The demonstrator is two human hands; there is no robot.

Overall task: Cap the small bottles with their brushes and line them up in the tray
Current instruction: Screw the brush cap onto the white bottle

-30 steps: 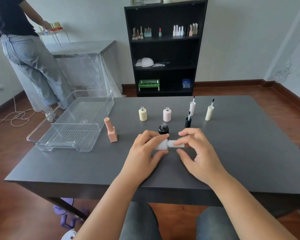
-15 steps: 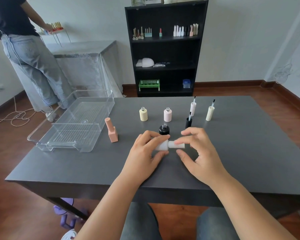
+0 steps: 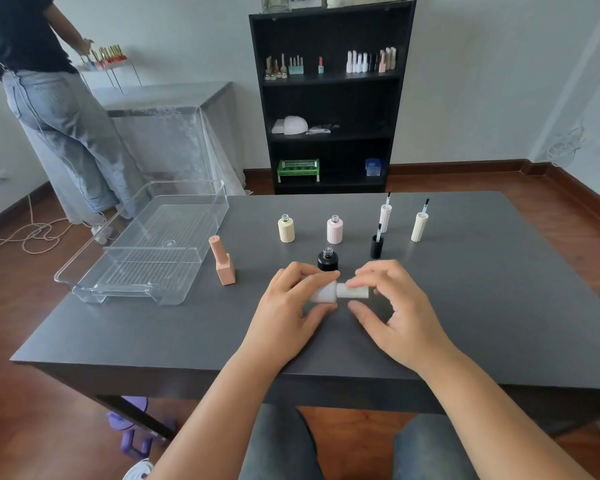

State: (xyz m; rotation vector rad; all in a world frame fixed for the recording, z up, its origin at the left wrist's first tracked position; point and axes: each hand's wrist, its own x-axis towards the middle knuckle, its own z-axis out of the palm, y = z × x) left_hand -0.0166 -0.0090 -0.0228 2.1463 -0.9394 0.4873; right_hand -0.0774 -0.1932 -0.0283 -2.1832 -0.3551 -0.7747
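Note:
My left hand [image 3: 291, 306] grips a white bottle [image 3: 323, 293] held sideways above the table, and my right hand [image 3: 392, 310] pinches its white cap [image 3: 355, 291], which sits on the bottle's neck. Behind them stand an open black bottle [image 3: 327, 260], an open yellow bottle [image 3: 286, 229] and an open pink bottle [image 3: 334, 230]. Three brush caps stand bristle-up: black [image 3: 377, 244], pink-white [image 3: 384, 216] and cream [image 3: 419, 225]. A capped peach bottle [image 3: 223, 263] stands beside the clear plastic tray [image 3: 142, 247], which holds no bottles.
The dark table [image 3: 482, 306] ends close in front of me. A black shelf [image 3: 329, 98] with more bottles stands behind it. A person in jeans [image 3: 59, 116] stands at the far left by a covered table. Cables lie on the floor at left.
My right fingers have shifted slightly around the white cap; both hands stay at the same spot with the bottle. Nothing else on the table moved.

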